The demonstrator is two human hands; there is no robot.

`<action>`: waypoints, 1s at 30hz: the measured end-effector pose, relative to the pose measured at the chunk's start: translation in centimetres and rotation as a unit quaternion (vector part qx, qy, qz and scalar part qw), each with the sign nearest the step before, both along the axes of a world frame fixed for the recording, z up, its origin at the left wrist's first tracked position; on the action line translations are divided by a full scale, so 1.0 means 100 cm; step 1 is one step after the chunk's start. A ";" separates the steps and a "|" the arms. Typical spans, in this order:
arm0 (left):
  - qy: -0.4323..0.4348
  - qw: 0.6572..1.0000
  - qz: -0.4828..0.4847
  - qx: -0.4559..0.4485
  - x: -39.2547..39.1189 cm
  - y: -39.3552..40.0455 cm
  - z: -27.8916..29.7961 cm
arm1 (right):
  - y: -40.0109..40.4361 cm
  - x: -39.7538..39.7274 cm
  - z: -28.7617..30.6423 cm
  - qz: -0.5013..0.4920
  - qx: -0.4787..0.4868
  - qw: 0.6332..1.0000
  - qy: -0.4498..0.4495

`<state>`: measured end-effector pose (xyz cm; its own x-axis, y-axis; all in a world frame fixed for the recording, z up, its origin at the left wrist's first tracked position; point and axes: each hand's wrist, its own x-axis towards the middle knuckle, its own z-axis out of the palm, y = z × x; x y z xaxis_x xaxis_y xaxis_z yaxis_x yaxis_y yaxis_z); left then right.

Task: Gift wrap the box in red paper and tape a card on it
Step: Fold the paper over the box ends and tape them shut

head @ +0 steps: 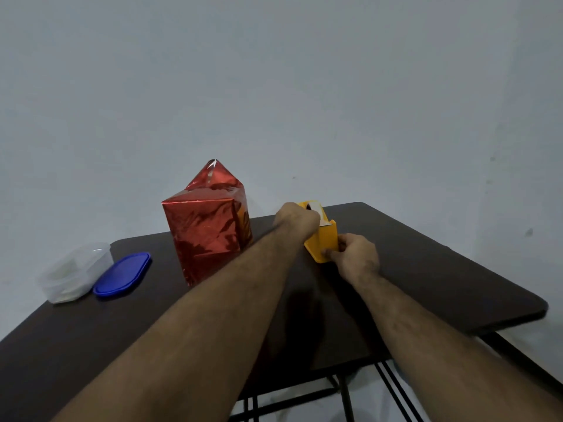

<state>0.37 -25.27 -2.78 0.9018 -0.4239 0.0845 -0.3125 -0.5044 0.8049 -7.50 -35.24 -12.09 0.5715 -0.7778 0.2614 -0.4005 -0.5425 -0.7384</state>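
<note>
Your left hand (297, 219) grips the top of the yellow tape dispenser (322, 239) near the worktop's (426, 269) far edge, your right hand (355, 254) pinches its near end, and the red-wrapped box (207, 233) stands just left.

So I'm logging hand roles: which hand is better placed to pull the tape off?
Left hand: its fingers are at the roll atop the yellow tape dispenser; the right hand grips the dispenser's near end.

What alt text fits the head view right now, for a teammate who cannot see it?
Both hands work a yellow tape dispenser on a dark table: the left hand curls over its top, the right hand grips its near end. To their left stands a box wrapped in red paper, its top flap peaked; further left lie a blue lid and a clear container.
</note>
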 end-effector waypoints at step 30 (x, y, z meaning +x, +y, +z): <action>0.193 0.981 -0.022 0.014 -0.013 -0.004 0.032 | 0.003 0.005 0.002 -0.012 -0.005 1.000 0.021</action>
<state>-0.90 -25.68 0.44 0.8448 -0.4611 -0.2714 -0.0098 -0.5205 0.8538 -7.03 -34.98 -11.90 0.5640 -0.7885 0.2452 -0.4437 -0.5398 -0.7153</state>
